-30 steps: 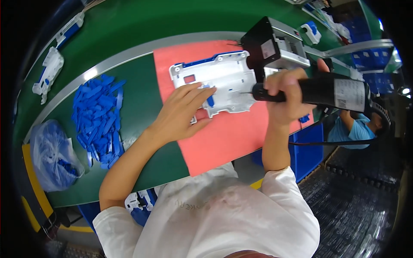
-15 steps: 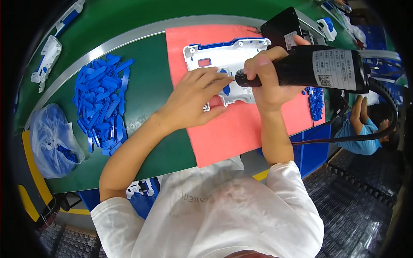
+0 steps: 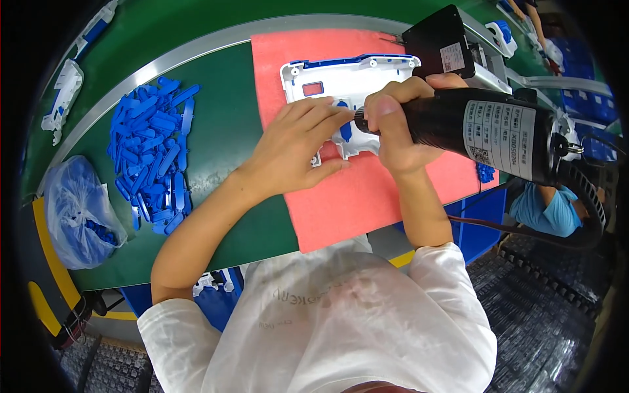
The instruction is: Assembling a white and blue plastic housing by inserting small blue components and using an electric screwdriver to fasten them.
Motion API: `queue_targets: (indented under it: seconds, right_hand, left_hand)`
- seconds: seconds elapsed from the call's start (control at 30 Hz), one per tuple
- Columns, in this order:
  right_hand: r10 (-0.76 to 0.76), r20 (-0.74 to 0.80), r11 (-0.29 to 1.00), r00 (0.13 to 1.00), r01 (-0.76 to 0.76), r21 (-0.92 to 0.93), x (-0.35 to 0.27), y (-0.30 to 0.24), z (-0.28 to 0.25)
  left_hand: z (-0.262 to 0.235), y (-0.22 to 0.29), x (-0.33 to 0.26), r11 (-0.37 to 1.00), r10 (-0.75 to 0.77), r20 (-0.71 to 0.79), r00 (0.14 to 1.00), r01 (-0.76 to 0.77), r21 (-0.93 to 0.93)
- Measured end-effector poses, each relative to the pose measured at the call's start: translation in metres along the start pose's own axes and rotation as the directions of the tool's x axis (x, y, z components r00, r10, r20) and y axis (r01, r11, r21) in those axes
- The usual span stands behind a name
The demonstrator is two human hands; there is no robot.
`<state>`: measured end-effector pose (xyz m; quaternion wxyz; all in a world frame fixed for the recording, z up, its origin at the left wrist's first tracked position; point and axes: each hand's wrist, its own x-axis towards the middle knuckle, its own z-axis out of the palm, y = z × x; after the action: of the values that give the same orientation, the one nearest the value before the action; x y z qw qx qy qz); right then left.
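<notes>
A white plastic housing (image 3: 347, 82) with a blue rim and a small red window lies on a pink foam mat (image 3: 367, 190). My left hand (image 3: 298, 147) rests flat on the housing's near edge, fingers spread, holding it down. My right hand (image 3: 393, 128) is wrapped around a black electric screwdriver (image 3: 485, 131), whose tip points at a small blue piece (image 3: 345, 128) on the housing. The tip itself is hidden between my fingers.
A heap of blue plastic strips (image 3: 157, 154) lies on the green belt (image 3: 216, 150) to my left. A clear bag of blue parts (image 3: 82, 209) sits at the belt's near-left edge. A black box (image 3: 442, 46) stands behind the mat. Another person (image 3: 553, 206) sits at right.
The view has shifted, so the housing and mat now sit closer to me. My right hand has brought the screwdriver tip onto the housing, right beside my left fingertips.
</notes>
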<state>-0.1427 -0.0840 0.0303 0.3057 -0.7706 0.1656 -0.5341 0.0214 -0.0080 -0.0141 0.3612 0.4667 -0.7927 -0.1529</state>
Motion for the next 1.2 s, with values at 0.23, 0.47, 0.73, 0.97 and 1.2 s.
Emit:
queue_targets:
  seconds: [0.23, 0.47, 0.73, 0.97, 1.2]
  right_hand:
    - [0.002, -0.035, 1.0, 0.999, -0.002, 0.005, -0.004, 0.001, -0.001]
    - [-0.073, -0.542, 0.975, 0.837, 0.175, 0.139, 0.028, -0.044, -0.063]
    - [-0.118, -0.682, 0.992, 0.722, 0.049, -0.12, 0.031, -0.025, -0.138]
    - [-0.059, -0.623, 0.996, 0.78, 0.002, -0.091, 0.021, -0.013, -0.136]
    - [-0.069, -0.572, 0.997, 0.817, 0.075, -0.012, 0.02, -0.048, -0.108]
  left_hand:
    - [-0.005, 0.002, 0.002, 1.0, 0.02, 0.041, 0.999, -0.019, -0.02]
    - [-0.005, 0.011, 0.0, 0.996, 0.044, 0.079, 0.996, -0.049, 0.071]
    - [-0.004, 0.011, 0.003, 0.992, 0.076, 0.043, 0.996, -0.08, 0.098]
    - [-0.004, 0.01, 0.003, 0.994, 0.074, 0.027, 0.997, -0.076, 0.072]
    - [-0.008, 0.005, 0.001, 0.999, 0.048, 0.06, 0.997, -0.048, 0.015]
